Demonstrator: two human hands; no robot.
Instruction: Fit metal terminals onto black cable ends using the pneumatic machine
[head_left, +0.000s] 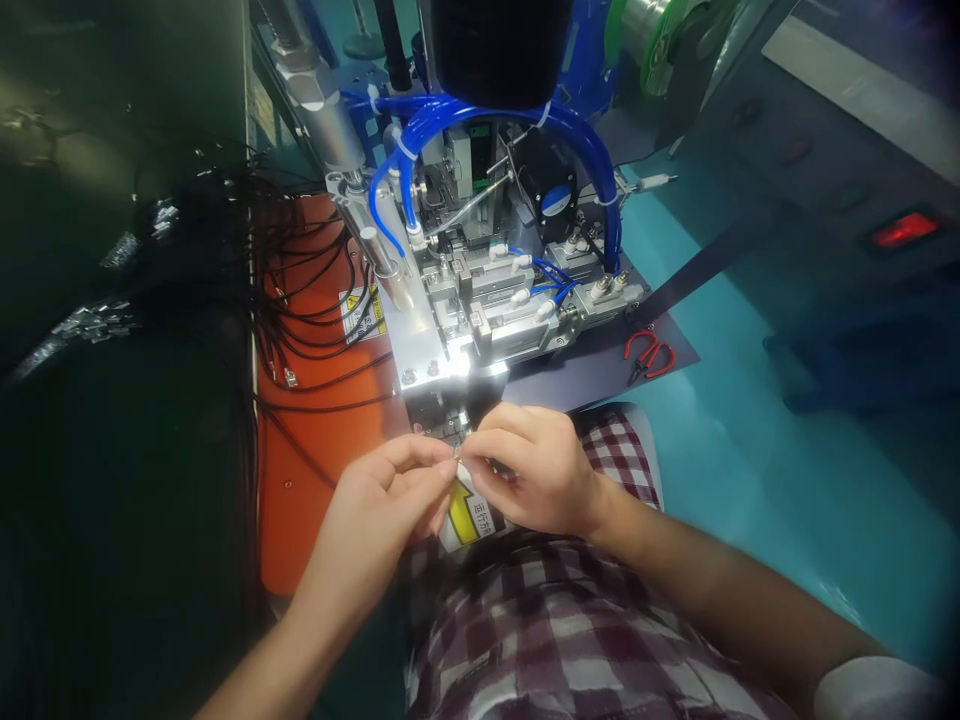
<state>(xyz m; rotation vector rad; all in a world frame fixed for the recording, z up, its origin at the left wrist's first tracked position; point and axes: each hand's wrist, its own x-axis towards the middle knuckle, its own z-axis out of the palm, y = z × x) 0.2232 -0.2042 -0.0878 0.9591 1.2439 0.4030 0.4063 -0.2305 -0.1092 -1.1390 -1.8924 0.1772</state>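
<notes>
My left hand [397, 490] and my right hand [532, 465] meet fingertip to fingertip in front of the machine. Both are closed in a pinch. Something tiny and shiny shows between the fingertips, too small to name. Just beyond them lies the front metal block [448, 425] of a bench machine [487, 300] with cylinders and blue air tubes [450, 110]. Under my hands, partly covered by them, is a label with a yellow arrow [469, 515].
Black cables [322, 345] with small metal ends spread over an orange board [300, 490] at left. Red-handled cutters [649, 358] lie on a dark plate at right. A wire spool [649, 25] hangs top right. A red light [905, 231] glows on the right-hand equipment.
</notes>
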